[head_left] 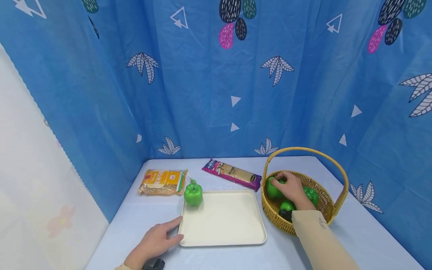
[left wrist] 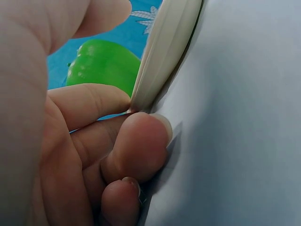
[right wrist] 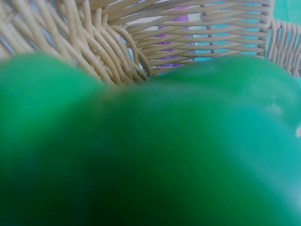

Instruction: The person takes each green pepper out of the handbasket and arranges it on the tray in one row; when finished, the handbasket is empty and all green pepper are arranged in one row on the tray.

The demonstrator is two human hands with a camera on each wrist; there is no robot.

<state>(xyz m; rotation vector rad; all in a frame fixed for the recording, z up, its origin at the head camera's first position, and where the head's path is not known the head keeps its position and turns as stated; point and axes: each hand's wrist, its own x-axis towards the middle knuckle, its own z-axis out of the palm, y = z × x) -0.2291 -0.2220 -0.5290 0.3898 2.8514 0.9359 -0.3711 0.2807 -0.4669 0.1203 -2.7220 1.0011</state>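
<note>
My right hand (head_left: 294, 189) reaches into a yellow wicker basket (head_left: 274, 216) and grips a green bell pepper (head_left: 273, 190) at its left side. Other green peppers (head_left: 311, 195) lie in the basket under and beside the wrist. In the right wrist view, a blurred green pepper (right wrist: 178, 160) fills the foreground against the woven wall. My left hand (head_left: 156, 239) rests at the left edge of a cream tray (head_left: 224, 221), its fingers loosely extended. The left wrist view has fingertips touching the tray's rim (left wrist: 162, 52). One green bell pepper (head_left: 193, 195) stands in the tray's back left corner.
An orange-and-clear food packet (head_left: 162, 182) lies at the back left of the white table (head_left: 131, 221). A purple noodle packet (head_left: 233, 174) lies behind the tray, its right end close to the basket. The basket's tall handle (head_left: 305, 149) arches over the right hand. Blue curtains (head_left: 209, 82) enclose the table.
</note>
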